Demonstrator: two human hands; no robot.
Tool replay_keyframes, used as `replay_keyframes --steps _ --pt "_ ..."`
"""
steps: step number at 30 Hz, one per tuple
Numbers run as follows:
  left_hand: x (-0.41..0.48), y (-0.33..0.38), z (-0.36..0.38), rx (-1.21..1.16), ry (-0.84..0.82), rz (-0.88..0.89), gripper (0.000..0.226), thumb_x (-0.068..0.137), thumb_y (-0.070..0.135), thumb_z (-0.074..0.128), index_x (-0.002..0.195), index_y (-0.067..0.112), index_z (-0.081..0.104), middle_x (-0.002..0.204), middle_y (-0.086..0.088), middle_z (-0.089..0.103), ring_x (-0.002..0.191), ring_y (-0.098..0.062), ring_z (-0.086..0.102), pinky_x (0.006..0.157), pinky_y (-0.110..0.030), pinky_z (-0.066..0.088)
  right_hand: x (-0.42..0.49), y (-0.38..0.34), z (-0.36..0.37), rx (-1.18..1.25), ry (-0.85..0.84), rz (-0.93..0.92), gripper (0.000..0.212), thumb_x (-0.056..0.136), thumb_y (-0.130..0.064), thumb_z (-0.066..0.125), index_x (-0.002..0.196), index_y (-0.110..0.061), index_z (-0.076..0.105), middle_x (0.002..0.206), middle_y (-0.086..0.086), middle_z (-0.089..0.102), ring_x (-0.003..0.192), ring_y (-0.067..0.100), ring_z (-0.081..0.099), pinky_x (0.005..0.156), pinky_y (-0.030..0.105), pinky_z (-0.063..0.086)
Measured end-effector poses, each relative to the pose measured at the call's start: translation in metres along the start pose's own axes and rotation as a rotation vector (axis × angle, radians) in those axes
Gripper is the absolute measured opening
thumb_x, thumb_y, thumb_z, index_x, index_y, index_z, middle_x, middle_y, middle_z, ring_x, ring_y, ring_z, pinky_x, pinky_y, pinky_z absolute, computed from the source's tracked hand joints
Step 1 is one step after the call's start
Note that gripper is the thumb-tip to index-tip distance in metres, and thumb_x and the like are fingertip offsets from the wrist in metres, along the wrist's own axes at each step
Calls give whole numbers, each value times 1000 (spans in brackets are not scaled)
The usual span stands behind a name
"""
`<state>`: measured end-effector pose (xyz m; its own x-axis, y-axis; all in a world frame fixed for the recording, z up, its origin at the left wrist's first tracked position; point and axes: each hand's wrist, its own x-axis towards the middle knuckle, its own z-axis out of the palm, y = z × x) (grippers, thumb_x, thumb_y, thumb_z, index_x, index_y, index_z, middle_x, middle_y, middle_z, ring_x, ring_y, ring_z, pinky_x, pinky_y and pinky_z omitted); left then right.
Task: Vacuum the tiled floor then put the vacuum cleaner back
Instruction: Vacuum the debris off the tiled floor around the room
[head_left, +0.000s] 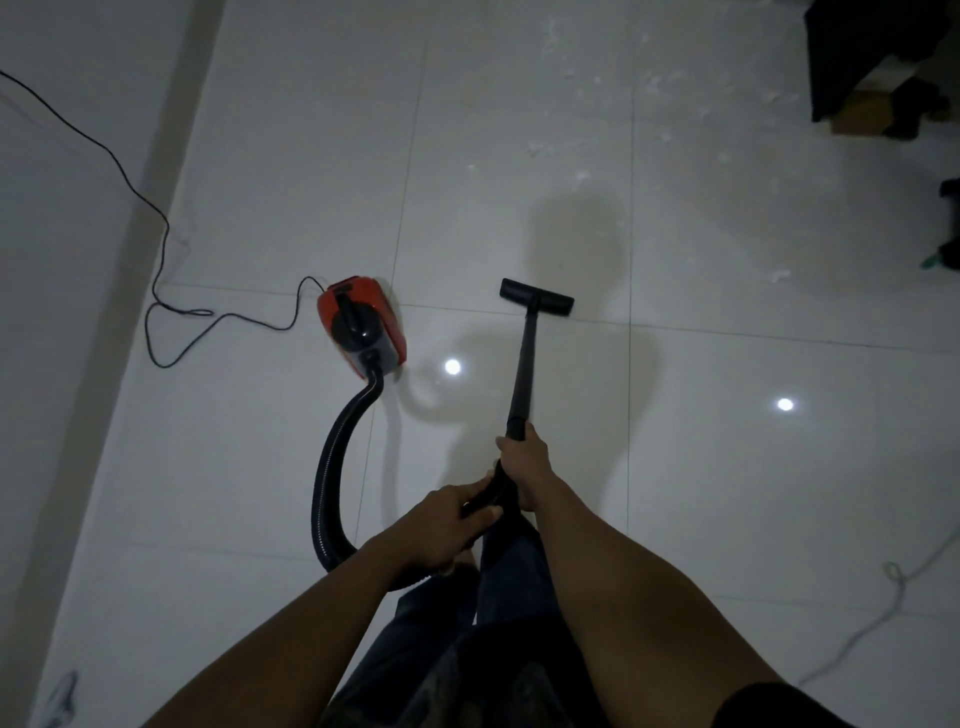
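Far out to the left of the hands a black power cord (156, 312) loops across the floor (727, 493) and runs into the red vacuum cleaner (362, 325), which sits ahead and left of both hands. From its near end the ribbed hose (332, 467) curves back toward the person and swings in under the left hand (441, 525). That hand is wrapped around the bent handle end where the hose comes in, fingers curled over it. Just ahead, the right hand (524, 462) is closed tight around the wand (524, 364), higher up the tube, so it's the nearer hand to the working end. The wand's long line runs straight away from the hands, tipping slightly right, down to the flat black floor head (537, 296), which sits crosswise on the tile near a grout line. Beyond and to the right of that head, pale specks and scraps (665, 83) are scattered over the tiles, well apart from it. So the dirty patch lies forward and right, along the wand's line; the job looks early, and a push that way seems the call. A white cord (883, 613) trails at far right.
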<state>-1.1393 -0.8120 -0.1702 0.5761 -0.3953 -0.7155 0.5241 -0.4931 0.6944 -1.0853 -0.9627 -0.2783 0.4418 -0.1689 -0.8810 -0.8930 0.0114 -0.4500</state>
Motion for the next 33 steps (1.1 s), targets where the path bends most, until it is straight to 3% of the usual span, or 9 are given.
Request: replay_keyframes --steps 9,13,17,19,23,27,29,32,33 --pt "70 56 -11 -25 15 -43 51 104 33 53 152 37 36 57 20 59 47 6 52 49 -9 40 54 -65 -29 -36 -28 -13 58 103 -13 55 158 -21 37 122 23 65 91 29 59 97 57 58" --pt "107 96 -28 -15 15 -41 47 103 38 53 149 38 42 67 19 60 52 5 58 50 -8 41 78 -115 -45 -48 -34 -22 54 103 -12 55 154 -18 40 109 19 62 85 29 60 91 52 60" --pt "148 129 -49 9 53 -25 38 103 40 53 141 37 53 62 25 65 56 8 59 54 -9 44 107 -173 -56 -96 -44 -40 56 102 -8 56 155 -16 40 125 26 63 90 30 59 97 55 59" --pt "164 145 -60 14 55 -20 37 103 40 52 139 35 55 66 17 67 56 1 60 60 -19 51 117 -199 -59 -114 -50 -39 57 102 -8 56 155 -16 40 129 26 61 91 31 59 96 54 59" --pt "194 170 -87 8 32 -42 47 103 43 51 148 37 43 67 -2 68 46 -11 61 47 -25 48 137 -244 -58 -143 -56 -34 53 101 -7 56 152 -16 43 122 22 63 89 30 59 95 55 58" --pt "237 190 -127 16 30 -72 53 102 43 52 144 11 50 112 -31 68 88 -36 73 47 -24 50 164 -295 -49 -177 -38 -52 56 101 -10 58 154 -17 41 123 20 64 90 30 61 94 52 59" --pt "260 199 -149 30 -4 -61 54 103 43 51 142 7 49 109 -30 69 67 -21 73 49 -29 55 179 -321 -44 -199 -22 -72 58 101 -12 58 157 -18 40 126 20 64 92 30 62 96 53 60" --pt "292 218 -183 56 -25 -74 60 103 46 50 151 12 40 140 -47 39 81 -18 75 59 -29 58 200 -362 -36 -222 -6 -70 62 102 -13 57 160 -20 36 131 20 62 97 31 62 98 54 58" --pt "299 225 -193 57 -21 -69 60 103 46 49 154 17 37 140 -43 43 82 -18 74 60 -25 56 205 -376 -34 -217 -3 -62 63 102 -13 56 161 -21 34 131 20 62 97 31 62 98 54 59"
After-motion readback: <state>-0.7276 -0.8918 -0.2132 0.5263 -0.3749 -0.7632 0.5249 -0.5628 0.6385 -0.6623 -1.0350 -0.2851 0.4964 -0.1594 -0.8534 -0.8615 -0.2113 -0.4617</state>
